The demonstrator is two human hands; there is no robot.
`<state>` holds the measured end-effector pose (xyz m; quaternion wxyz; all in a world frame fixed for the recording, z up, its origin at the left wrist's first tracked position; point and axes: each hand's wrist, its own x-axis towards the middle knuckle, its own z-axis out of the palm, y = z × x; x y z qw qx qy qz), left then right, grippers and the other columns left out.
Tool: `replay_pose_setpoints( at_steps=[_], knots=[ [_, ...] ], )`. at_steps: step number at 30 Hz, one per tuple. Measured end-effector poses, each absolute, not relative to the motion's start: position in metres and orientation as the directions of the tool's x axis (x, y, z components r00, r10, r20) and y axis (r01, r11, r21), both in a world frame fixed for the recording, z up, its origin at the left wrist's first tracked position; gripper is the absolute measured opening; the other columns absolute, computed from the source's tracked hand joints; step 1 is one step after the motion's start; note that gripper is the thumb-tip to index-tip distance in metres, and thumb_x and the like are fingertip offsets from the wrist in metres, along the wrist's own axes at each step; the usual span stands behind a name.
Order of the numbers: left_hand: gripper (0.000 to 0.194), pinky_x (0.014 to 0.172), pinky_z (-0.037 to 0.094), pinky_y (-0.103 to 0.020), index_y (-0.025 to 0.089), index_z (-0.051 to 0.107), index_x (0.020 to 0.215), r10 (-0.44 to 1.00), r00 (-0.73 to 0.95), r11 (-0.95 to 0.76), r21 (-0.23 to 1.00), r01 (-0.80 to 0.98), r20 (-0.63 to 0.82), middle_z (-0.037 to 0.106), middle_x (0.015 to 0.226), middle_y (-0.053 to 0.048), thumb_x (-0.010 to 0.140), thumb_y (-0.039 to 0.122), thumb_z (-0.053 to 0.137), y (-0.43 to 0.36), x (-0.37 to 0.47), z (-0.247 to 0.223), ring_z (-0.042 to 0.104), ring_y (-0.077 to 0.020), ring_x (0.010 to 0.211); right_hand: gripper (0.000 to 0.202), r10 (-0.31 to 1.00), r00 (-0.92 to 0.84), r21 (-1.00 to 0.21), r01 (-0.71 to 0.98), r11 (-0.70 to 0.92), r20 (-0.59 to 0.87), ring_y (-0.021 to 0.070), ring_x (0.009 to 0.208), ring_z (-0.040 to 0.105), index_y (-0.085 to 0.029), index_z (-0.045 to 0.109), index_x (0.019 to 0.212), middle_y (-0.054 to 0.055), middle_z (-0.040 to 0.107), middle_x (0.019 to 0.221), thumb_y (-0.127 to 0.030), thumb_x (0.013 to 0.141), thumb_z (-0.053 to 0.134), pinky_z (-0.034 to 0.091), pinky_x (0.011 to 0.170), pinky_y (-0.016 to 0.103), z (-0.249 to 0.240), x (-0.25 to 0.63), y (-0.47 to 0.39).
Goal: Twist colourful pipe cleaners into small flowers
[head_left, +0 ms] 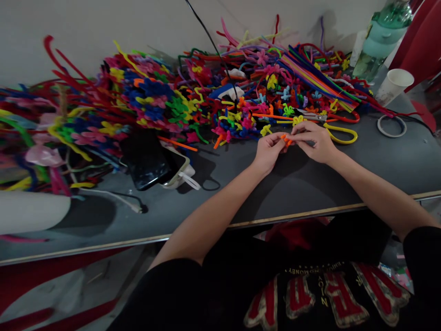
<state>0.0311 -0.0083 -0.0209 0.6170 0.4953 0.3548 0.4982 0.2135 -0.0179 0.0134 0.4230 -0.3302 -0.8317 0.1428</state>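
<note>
Between the fingertips of both hands is a small orange pipe-cleaner piece (286, 139), bent into loops like a flower. My left hand (270, 151) pinches it from the left, and my right hand (314, 141) grips it from the right with thumb and forefinger. Parts of the piece are hidden by the fingers. Just behind the hands lie a yellow pipe-cleaner flower (297, 120) and another yellow flower (266, 130). A yellow pipe-cleaner loop (347, 138) rests beside my right hand. Metal-ended pliers or scissors (319, 117) lie behind it, their kind unclear.
A heap of coloured pipe cleaners and flowers (151, 101) runs along the wall. Two phones, one black (146, 158), lie at left near a white cable (134, 207). At right stand a paper cup (394, 85), a green bottle (381, 41) and a tape roll (392, 126).
</note>
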Motion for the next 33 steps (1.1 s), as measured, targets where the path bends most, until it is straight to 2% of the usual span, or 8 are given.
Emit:
replay_pose_setpoints(
  at_steps=[4,9,15,20,23,26,29,33],
  knots=[
    [0.031,0.052,0.044,-0.018,0.014,0.072,0.079,0.949,0.309,0.002,0.978,-0.207,0.063,0.069,0.066,-0.001,0.071,0.041,0.084,-0.007,0.032,-0.019,0.057,-0.0068,0.056,0.023,0.637,-0.461,-0.476,0.426,0.77,0.618,0.0187,0.096,0.065,-0.022,0.073,0.093,0.007,0.068,0.103,-0.015,0.09,0.052,0.054,0.086,0.038,0.009,0.214,-0.015],
    [0.033,0.047,0.04,-0.017,0.014,0.071,0.076,0.938,0.335,-0.027,0.984,-0.178,0.086,0.067,0.064,0.0,0.069,0.043,0.085,-0.007,0.032,-0.013,0.051,-0.0045,0.05,0.021,0.717,-0.42,-0.596,0.4,0.697,0.557,0.0129,0.075,0.061,-0.019,0.064,0.099,0.006,0.068,0.097,-0.011,0.084,0.053,0.05,0.065,0.026,0.006,0.213,-0.015],
    [0.043,0.036,0.028,-0.015,0.015,0.07,0.078,0.963,0.27,0.03,0.983,-0.181,0.02,0.068,0.061,0.001,0.061,0.049,0.089,-0.007,0.03,-0.011,0.041,-0.0011,0.038,0.011,0.743,-0.395,-0.623,0.405,0.669,0.54,0.0115,0.068,0.061,-0.019,0.068,0.094,0.003,0.072,0.087,-0.021,0.087,0.06,0.048,0.062,0.025,0.013,0.215,-0.017],
    [0.04,0.037,0.032,-0.016,0.015,0.071,0.073,0.981,0.194,-0.004,0.994,-0.11,0.025,0.066,0.058,0.001,0.061,0.049,0.089,-0.007,0.03,-0.014,0.044,-0.0026,0.038,0.017,0.78,-0.348,-0.691,0.366,0.624,0.52,0.0131,0.068,0.063,-0.02,0.073,0.087,0.005,0.074,0.087,-0.036,0.087,0.067,0.048,0.059,0.026,0.009,0.216,-0.014],
    [0.032,0.048,0.049,-0.019,0.015,0.075,0.08,0.978,0.208,0.004,0.997,-0.083,0.014,0.07,0.064,-0.002,0.072,0.045,0.083,-0.007,0.029,-0.017,0.06,-0.0083,0.05,0.018,0.788,-0.328,-0.678,0.402,0.615,0.52,0.0136,0.067,0.063,-0.021,0.075,0.083,0.005,0.075,0.086,-0.038,0.087,0.068,0.048,0.06,0.027,0.006,0.215,-0.016],
    [0.027,0.073,0.062,-0.029,0.016,0.077,0.094,0.969,0.248,0.011,0.991,-0.134,0.023,0.077,0.083,-0.006,0.078,0.037,0.077,-0.004,0.026,-0.02,0.072,-0.0144,0.075,0.014,0.777,-0.336,-0.616,0.475,0.628,0.533,0.0139,0.068,0.062,-0.021,0.076,0.086,0.004,0.075,0.087,-0.031,0.089,0.066,0.049,0.066,0.029,0.004,0.212,-0.019],
    [0.032,0.09,0.062,-0.035,0.018,0.076,0.11,0.946,0.321,0.014,0.984,-0.176,0.043,0.078,0.101,-0.007,0.08,0.03,0.074,-0.001,0.023,-0.022,0.074,-0.0188,0.096,0.014,0.802,-0.288,-0.612,0.527,0.589,0.524,0.0148,0.069,0.062,-0.021,0.076,0.091,0.004,0.075,0.087,-0.029,0.088,0.065,0.049,0.069,0.03,0.004,0.21,-0.02],
    [0.047,0.101,0.058,-0.039,0.019,0.072,0.121,0.915,0.387,-0.045,0.982,-0.183,0.114,0.076,0.114,-0.009,0.074,0.026,0.078,-0.001,0.02,-0.022,0.073,-0.0229,0.107,0.014,0.869,-0.163,-0.727,0.489,0.483,0.468,0.0136,0.065,0.06,-0.019,0.075,0.091,0.003,0.074,0.084,-0.03,0.086,0.067,0.048,0.066,0.029,0.003,0.213,-0.015]
  ],
)
